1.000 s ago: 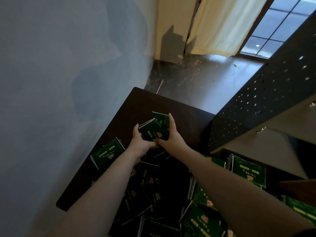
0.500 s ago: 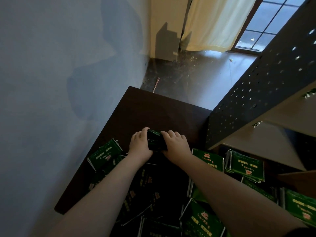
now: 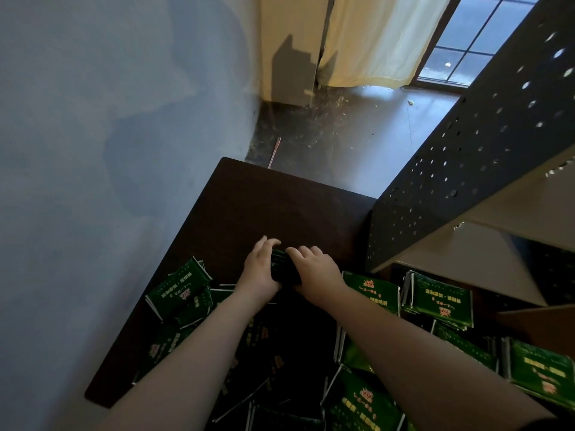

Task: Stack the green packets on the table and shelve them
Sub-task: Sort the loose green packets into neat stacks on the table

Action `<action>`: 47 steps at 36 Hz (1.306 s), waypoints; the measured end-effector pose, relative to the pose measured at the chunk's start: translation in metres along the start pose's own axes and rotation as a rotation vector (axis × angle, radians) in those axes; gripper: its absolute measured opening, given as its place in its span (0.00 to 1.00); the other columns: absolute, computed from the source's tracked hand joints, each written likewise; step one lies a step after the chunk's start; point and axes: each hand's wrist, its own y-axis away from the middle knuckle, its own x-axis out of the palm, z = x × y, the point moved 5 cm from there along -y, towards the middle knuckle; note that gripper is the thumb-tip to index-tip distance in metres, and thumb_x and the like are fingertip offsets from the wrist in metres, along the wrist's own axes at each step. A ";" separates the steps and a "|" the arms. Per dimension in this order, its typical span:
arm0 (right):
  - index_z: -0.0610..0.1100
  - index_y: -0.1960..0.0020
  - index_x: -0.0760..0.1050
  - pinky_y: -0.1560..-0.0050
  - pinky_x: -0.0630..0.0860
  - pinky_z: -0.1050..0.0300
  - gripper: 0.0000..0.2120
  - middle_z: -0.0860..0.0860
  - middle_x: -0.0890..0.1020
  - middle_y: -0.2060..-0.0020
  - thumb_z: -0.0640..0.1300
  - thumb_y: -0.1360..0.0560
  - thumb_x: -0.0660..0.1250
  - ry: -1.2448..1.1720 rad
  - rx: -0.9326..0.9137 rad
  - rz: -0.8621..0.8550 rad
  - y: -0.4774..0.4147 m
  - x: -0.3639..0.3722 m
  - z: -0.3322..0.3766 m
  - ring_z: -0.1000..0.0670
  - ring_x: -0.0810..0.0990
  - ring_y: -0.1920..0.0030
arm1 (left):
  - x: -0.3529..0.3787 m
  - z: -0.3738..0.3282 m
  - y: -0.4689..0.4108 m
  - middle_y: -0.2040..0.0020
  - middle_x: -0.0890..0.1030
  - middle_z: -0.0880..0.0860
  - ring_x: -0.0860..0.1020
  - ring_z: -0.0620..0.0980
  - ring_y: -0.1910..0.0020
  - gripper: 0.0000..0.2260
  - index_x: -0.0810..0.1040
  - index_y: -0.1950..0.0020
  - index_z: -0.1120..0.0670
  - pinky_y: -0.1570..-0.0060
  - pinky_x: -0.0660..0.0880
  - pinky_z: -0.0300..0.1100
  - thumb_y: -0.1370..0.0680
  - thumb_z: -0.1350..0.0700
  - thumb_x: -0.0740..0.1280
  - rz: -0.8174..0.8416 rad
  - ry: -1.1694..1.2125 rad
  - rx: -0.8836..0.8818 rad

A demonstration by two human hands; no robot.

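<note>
Two hands meet over the middle of the dark desk (image 3: 264, 206). The left hand (image 3: 259, 270) and right hand (image 3: 314, 273) face each other, fingers curled over the top of a small bundle of green packets (image 3: 284, 269) squeezed between the palms. The grip closes on it from both sides. The bundle is mostly hidden, so the number of packets cannot be told, nor whether its underside touches the wood. Loose green packets (image 3: 180, 286) lie scattered over the near half of the desk. A tilted heap sits near the left edge, one lies just right of the right wrist, another further right below a pale shelf board, and more lie in shadow under and beside both forearms. The far half of the desk is bare wood. The shelf unit (image 3: 466, 169) stands against the desk's right side, its dark panel dotted with holes and pale boards showing behind it. A blue-grey wall (image 3: 109, 150) runs along the left. Beyond the desk, the dark floor (image 3: 357, 135) is littered with small debris, and a thin rod (image 3: 274, 152) lies near the wall. A cream curtain (image 3: 382, 38) hangs beside a gridded window (image 3: 466, 42) at the far end.
</note>
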 end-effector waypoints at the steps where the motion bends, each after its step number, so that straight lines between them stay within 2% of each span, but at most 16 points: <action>1: 0.51 0.25 0.60 0.42 0.73 0.52 0.32 0.51 0.73 0.36 0.50 0.25 0.69 -0.002 0.012 -0.001 0.001 0.000 -0.003 0.47 0.72 0.40 | 0.000 0.000 0.000 0.23 0.60 0.50 0.61 0.52 0.24 0.30 0.65 0.28 0.46 0.27 0.64 0.50 0.26 0.61 0.72 0.015 -0.003 0.029; 3: 0.52 0.25 0.59 0.42 0.74 0.51 0.34 0.50 0.71 0.36 0.53 0.27 0.70 -0.040 0.062 0.012 0.004 0.000 -0.010 0.46 0.71 0.39 | -0.002 0.001 0.001 0.31 0.67 0.48 0.69 0.51 0.32 0.25 0.69 0.33 0.47 0.33 0.70 0.47 0.27 0.62 0.71 0.017 -0.015 0.057; 5: 0.53 0.24 0.56 0.41 0.74 0.50 0.38 0.50 0.68 0.35 0.51 0.28 0.71 -0.133 0.149 0.062 0.006 0.003 -0.019 0.46 0.69 0.37 | -0.003 0.005 0.001 0.34 0.67 0.47 0.73 0.49 0.38 0.24 0.69 0.36 0.46 0.38 0.73 0.47 0.28 0.63 0.72 0.009 0.005 0.039; 8: 0.57 0.23 0.51 0.35 0.72 0.47 0.43 0.49 0.64 0.34 0.43 0.29 0.73 -0.352 0.323 0.133 0.009 0.011 -0.031 0.45 0.67 0.35 | -0.002 0.010 0.001 0.35 0.68 0.48 0.73 0.48 0.41 0.26 0.68 0.36 0.46 0.44 0.73 0.43 0.28 0.64 0.72 0.014 0.089 0.007; 11: 0.59 0.24 0.51 0.31 0.70 0.44 0.46 0.48 0.62 0.32 0.39 0.30 0.74 -0.568 0.485 0.135 0.010 0.014 -0.033 0.44 0.68 0.33 | 0.003 0.011 0.003 0.35 0.66 0.48 0.72 0.49 0.41 0.32 0.63 0.32 0.44 0.49 0.73 0.41 0.29 0.66 0.72 0.031 0.198 -0.033; 14: 0.59 0.24 0.52 0.32 0.70 0.47 0.45 0.49 0.61 0.33 0.38 0.31 0.74 -0.678 0.523 0.106 0.009 0.016 -0.026 0.45 0.69 0.35 | 0.011 0.007 0.006 0.36 0.63 0.46 0.72 0.50 0.40 0.36 0.61 0.30 0.41 0.50 0.73 0.41 0.29 0.68 0.70 0.070 0.256 -0.052; 20: 0.55 0.27 0.56 0.31 0.70 0.47 0.40 0.48 0.57 0.31 0.37 0.30 0.73 -0.644 0.495 0.083 0.008 0.019 -0.022 0.45 0.68 0.34 | 0.006 0.010 0.005 0.38 0.68 0.49 0.73 0.44 0.49 0.26 0.68 0.37 0.46 0.60 0.69 0.31 0.28 0.68 0.69 -0.019 0.187 -0.013; 22: 0.54 0.26 0.56 0.30 0.68 0.46 0.39 0.47 0.57 0.30 0.38 0.29 0.73 -0.625 0.494 0.086 0.009 0.019 -0.024 0.44 0.67 0.33 | 0.002 0.014 0.004 0.38 0.68 0.49 0.72 0.45 0.48 0.27 0.67 0.35 0.46 0.59 0.69 0.32 0.28 0.67 0.70 -0.019 0.170 -0.019; 27: 0.53 0.24 0.55 0.28 0.67 0.45 0.41 0.48 0.55 0.26 0.38 0.29 0.73 -0.632 0.490 0.122 0.009 0.020 -0.014 0.44 0.64 0.29 | 0.008 0.007 0.004 0.35 0.60 0.45 0.70 0.49 0.40 0.36 0.61 0.29 0.43 0.48 0.74 0.41 0.29 0.69 0.71 0.102 0.224 -0.068; 31: 0.48 0.26 0.60 0.28 0.67 0.48 0.36 0.48 0.56 0.26 0.36 0.29 0.72 -0.567 0.465 0.104 0.011 0.021 -0.013 0.45 0.66 0.30 | 0.010 0.007 0.004 0.32 0.63 0.48 0.71 0.49 0.40 0.32 0.64 0.32 0.44 0.49 0.73 0.39 0.28 0.70 0.69 0.059 0.175 -0.053; 35: 0.49 0.35 0.66 0.36 0.74 0.50 0.27 0.49 0.69 0.36 0.38 0.29 0.72 -0.597 0.495 0.062 0.013 0.018 -0.020 0.48 0.73 0.39 | 0.004 0.014 0.004 0.36 0.69 0.50 0.74 0.50 0.43 0.29 0.63 0.36 0.43 0.55 0.73 0.37 0.27 0.67 0.70 0.088 0.201 -0.076; 37: 0.50 0.38 0.66 0.45 0.76 0.54 0.25 0.51 0.73 0.44 0.38 0.30 0.72 -0.690 0.537 0.049 0.014 0.014 -0.024 0.49 0.76 0.43 | -0.001 0.019 0.002 0.37 0.71 0.51 0.76 0.50 0.44 0.31 0.61 0.32 0.43 0.54 0.75 0.40 0.26 0.65 0.71 0.100 0.269 -0.118; 39: 0.49 0.37 0.65 0.53 0.76 0.58 0.25 0.52 0.75 0.48 0.38 0.29 0.71 -0.797 0.568 0.048 0.015 0.009 -0.025 0.50 0.77 0.47 | -0.007 0.023 0.000 0.37 0.72 0.53 0.77 0.50 0.46 0.33 0.58 0.28 0.45 0.53 0.75 0.41 0.25 0.63 0.71 0.093 0.380 -0.179; 42: 0.46 0.34 0.64 0.52 0.78 0.56 0.27 0.50 0.76 0.47 0.40 0.28 0.71 -0.966 0.659 0.040 0.015 0.005 -0.024 0.50 0.78 0.48 | -0.013 0.026 -0.003 0.42 0.73 0.52 0.76 0.48 0.50 0.29 0.60 0.26 0.50 0.56 0.74 0.41 0.23 0.58 0.70 0.074 0.482 -0.308; 45: 0.45 0.31 0.64 0.60 0.76 0.59 0.25 0.48 0.76 0.45 0.43 0.25 0.69 -1.110 0.771 0.068 0.017 0.005 -0.019 0.51 0.78 0.50 | -0.012 0.023 -0.003 0.43 0.76 0.53 0.78 0.50 0.48 0.25 0.65 0.27 0.55 0.50 0.75 0.45 0.22 0.52 0.67 0.090 0.473 -0.404; 47: 0.43 0.30 0.65 0.65 0.73 0.60 0.23 0.47 0.77 0.44 0.45 0.23 0.67 -1.099 0.846 0.081 0.021 0.011 -0.017 0.51 0.77 0.53 | -0.007 0.022 -0.002 0.40 0.75 0.55 0.77 0.53 0.46 0.25 0.66 0.26 0.58 0.47 0.75 0.48 0.21 0.49 0.65 0.107 0.405 -0.461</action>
